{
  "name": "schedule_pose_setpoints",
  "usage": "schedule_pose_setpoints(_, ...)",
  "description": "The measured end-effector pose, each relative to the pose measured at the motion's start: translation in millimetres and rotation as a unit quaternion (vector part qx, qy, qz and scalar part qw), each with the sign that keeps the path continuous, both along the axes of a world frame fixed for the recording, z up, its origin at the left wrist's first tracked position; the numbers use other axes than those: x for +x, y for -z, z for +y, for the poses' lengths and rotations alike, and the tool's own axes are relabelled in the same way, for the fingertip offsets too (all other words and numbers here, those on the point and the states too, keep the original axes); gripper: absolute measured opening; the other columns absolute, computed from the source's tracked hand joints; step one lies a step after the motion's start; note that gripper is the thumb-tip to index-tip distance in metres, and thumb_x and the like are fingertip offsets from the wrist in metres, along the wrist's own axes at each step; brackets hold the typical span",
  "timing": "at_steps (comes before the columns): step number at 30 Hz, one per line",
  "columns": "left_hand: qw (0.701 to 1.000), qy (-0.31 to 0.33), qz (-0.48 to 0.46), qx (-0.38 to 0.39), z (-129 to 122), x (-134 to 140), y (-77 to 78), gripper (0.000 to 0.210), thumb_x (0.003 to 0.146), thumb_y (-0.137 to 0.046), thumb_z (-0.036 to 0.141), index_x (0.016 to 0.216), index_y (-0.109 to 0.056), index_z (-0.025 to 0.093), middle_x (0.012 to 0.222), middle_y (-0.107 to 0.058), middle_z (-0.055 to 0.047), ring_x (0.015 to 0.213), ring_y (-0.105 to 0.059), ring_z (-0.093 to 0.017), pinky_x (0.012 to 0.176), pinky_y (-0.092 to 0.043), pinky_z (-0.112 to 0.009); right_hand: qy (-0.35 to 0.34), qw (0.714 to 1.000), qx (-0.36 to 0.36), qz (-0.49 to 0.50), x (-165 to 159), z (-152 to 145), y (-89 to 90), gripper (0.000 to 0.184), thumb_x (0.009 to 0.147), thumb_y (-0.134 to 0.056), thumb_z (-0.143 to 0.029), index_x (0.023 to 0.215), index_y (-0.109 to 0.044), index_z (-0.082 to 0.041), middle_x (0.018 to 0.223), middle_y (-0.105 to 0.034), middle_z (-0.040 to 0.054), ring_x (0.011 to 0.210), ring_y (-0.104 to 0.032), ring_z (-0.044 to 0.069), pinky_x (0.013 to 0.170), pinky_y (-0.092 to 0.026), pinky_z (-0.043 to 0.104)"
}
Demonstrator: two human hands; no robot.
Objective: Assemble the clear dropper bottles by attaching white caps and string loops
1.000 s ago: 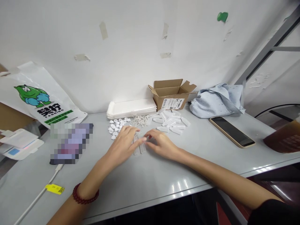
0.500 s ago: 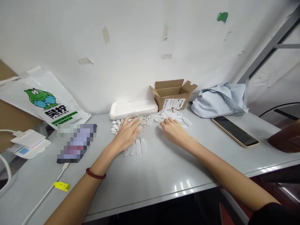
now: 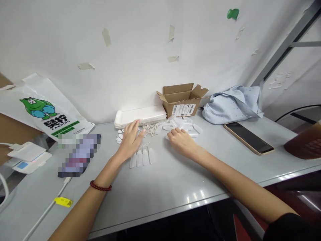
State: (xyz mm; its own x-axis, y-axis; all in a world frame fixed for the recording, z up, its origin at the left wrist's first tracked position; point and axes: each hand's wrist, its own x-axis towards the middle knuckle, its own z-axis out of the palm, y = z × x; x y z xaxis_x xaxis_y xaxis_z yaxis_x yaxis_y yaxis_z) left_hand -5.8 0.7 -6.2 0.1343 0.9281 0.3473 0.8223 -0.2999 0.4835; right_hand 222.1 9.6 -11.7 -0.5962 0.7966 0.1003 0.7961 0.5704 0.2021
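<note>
My left hand [image 3: 130,139] hovers or rests, I cannot tell which, over small white round pieces [image 3: 119,136], its fingers stretched out and thumb apart. Just below it, several translucent plastic sleeves [image 3: 145,158] lie side by side in a row, with thin pale strips at their upper ends. Curled fingers close my right hand [image 3: 182,142] at the near edge of a pile of similar clear sleeves [image 3: 186,123]; its fingertips are hidden, so what they grip does not show. Between the hands lies a heap of short off-white strips [image 3: 151,129].
Behind the heap are a stack of white trays [image 3: 142,114] and an open cardboard box [image 3: 180,106]. To the right lie a pale blue cloth bag [image 3: 232,105] and a phone [image 3: 248,138]. Another phone [image 3: 79,155], its cable [image 3: 42,214] and a printed white bag [image 3: 47,100] occupy the left.
My left hand has drawn slightly left and its fingers have come closer together, uncovering more of the strips and the sleeve row. My right hand remains curled at the pile. The view has shifted slightly.
</note>
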Motion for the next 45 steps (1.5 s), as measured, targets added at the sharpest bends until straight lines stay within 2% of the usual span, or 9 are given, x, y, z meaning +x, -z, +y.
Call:
schedule_pose_setpoints(3,0.999,-0.022,-0.040,0.023,-5,-2,-4.5,0.059,0.095,-0.028,0.050,0.143,-0.030,0.015,0.149,-0.032,-0.014,0.139,-0.022,-0.025,0.113,-0.021,-0.047,-0.028,0.998,-0.004,0.059,-2,-1,0.5,0.024,0.083,-0.043,-0.001,0.095,-0.062,-0.010,0.093,-0.062,0.0160,0.092,-0.055,0.027,0.076,-0.043,0.036)
schedule_pose_setpoints(5,0.998,-0.018,-0.028,0.046,-10,-2,-5.6,0.060,0.095,-0.030,0.049,0.144,-0.028,0.015,0.149,-0.031,-0.014,0.139,-0.022,-0.025,0.113,-0.022,-0.047,-0.072,0.983,0.005,0.168,-4,-2,-0.1,0.021,0.087,-0.045,-0.007,0.101,-0.060,-0.011,0.099,-0.062,0.0158,0.096,-0.054,0.026,0.080,-0.045,0.038)
schedule_pose_setpoints(9,0.993,0.052,0.078,0.072,-20,4,-1.0,0.059,0.094,-0.036,0.047,0.142,-0.030,0.014,0.146,-0.037,-0.014,0.135,-0.027,-0.029,0.110,-0.025,-0.052,-0.144,0.897,0.022,0.416,-10,-9,-0.5,0.021,0.089,-0.049,-0.017,0.109,-0.055,-0.015,0.099,-0.062,0.0123,0.092,-0.058,0.023,0.079,-0.050,0.038)
schedule_pose_setpoints(11,0.986,0.090,0.117,0.079,-26,10,1.5,0.056,0.094,-0.039,0.043,0.141,-0.033,0.014,0.144,-0.040,-0.013,0.134,-0.029,-0.030,0.108,-0.028,-0.052,-0.148,0.866,-0.006,0.478,-12,-13,0.1,0.020,0.088,-0.052,-0.020,0.108,-0.054,-0.017,0.095,-0.063,0.0092,0.085,-0.060,0.020,0.072,-0.053,0.035)
schedule_pose_setpoints(13,0.980,0.118,0.127,0.095,-31,17,2.4,0.053,0.094,-0.041,0.039,0.138,-0.036,0.012,0.141,-0.044,-0.014,0.132,-0.032,-0.029,0.108,-0.031,-0.050,-0.138,0.852,-0.039,0.504,-13,-14,1.2,0.020,0.087,-0.054,-0.021,0.107,-0.054,-0.018,0.093,-0.063,0.0077,0.081,-0.061,0.018,0.066,-0.053,0.032)
schedule_pose_setpoints(19,0.972,0.140,0.089,0.164,-42,29,1.5,0.042,0.092,-0.048,0.030,0.128,-0.047,0.009,0.130,-0.054,-0.017,0.124,-0.043,-0.027,0.105,-0.037,-0.046,-0.138,0.860,-0.022,0.491,-13,-11,6.8,0.018,0.088,-0.053,-0.021,0.106,-0.053,-0.017,0.092,-0.062,0.0088,0.081,-0.061,0.019,0.063,-0.052,0.031)
schedule_pose_setpoints(24,0.968,0.140,0.048,0.203,-44,30,0.8,0.042,0.090,-0.052,0.024,0.128,-0.047,0.010,0.127,-0.055,-0.016,0.121,-0.046,-0.027,0.101,-0.041,-0.045,-0.134,0.878,-0.007,0.459,-12,-11,8.1,0.017,0.089,-0.052,-0.020,0.105,-0.053,-0.017,0.092,-0.062,0.0090,0.080,-0.061,0.020,0.067,-0.052,0.034)
schedule_pose_setpoints(29,0.961,0.167,0.062,0.214,-47,32,0.5,0.048,0.088,-0.055,0.024,0.133,-0.042,0.011,0.129,-0.053,-0.017,0.122,-0.045,-0.028,0.102,-0.041,-0.048,-0.126,0.891,-0.014,0.435,-13,-11,8.0,0.019,0.089,-0.050,-0.020,0.108,-0.052,-0.018,0.096,-0.061,0.0097,0.083,-0.061,0.021,0.071,-0.052,0.036)
schedule_pose_setpoints(45,0.953,0.200,0.067,0.219,-49,36,4.6,0.052,0.087,-0.056,0.020,0.134,-0.038,0.006,0.140,-0.044,-0.023,0.132,-0.038,-0.030,0.107,-0.039,-0.050,-0.129,0.873,0.001,0.470,-18,-13,13.3,0.035,0.091,-0.042,-0.014,0.126,-0.041,-0.018,0.099,-0.058,0.0120,0.084,-0.060,0.021,0.073,-0.054,0.039)
